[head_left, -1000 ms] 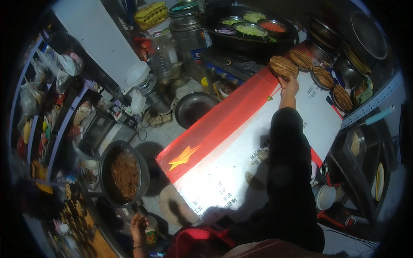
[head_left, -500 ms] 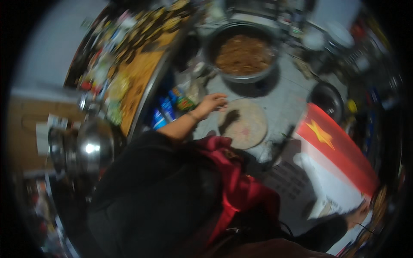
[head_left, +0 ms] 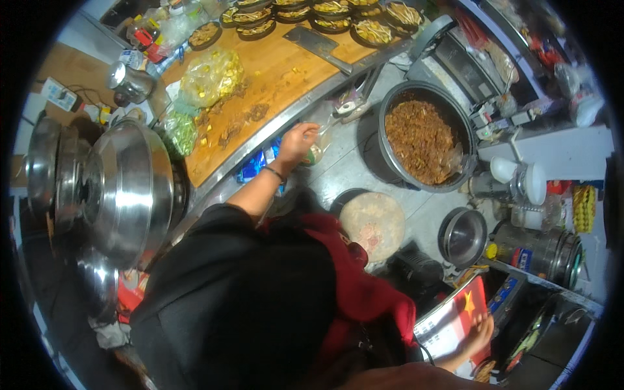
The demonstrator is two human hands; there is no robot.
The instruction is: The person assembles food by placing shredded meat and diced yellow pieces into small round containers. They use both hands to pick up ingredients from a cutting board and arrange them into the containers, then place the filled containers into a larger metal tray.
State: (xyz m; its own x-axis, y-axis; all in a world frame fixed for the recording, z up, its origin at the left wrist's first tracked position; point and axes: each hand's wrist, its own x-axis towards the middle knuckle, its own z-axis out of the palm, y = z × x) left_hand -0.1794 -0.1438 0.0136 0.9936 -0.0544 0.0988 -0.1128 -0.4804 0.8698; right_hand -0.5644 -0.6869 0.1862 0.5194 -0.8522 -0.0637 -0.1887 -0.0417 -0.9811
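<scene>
Yellow-starred red-and-white sheet, dark print too small to read, lies far right under the bare right hand, fingers part-spread, grip unclear; bare left hand, near the wood-topped bench, fingers half-open, holds nothing visible.

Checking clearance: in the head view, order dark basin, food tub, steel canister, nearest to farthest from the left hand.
From the left hand:
1. Food tub, to its right.
2. Dark basin, lower right.
3. Steel canister, far right.
</scene>
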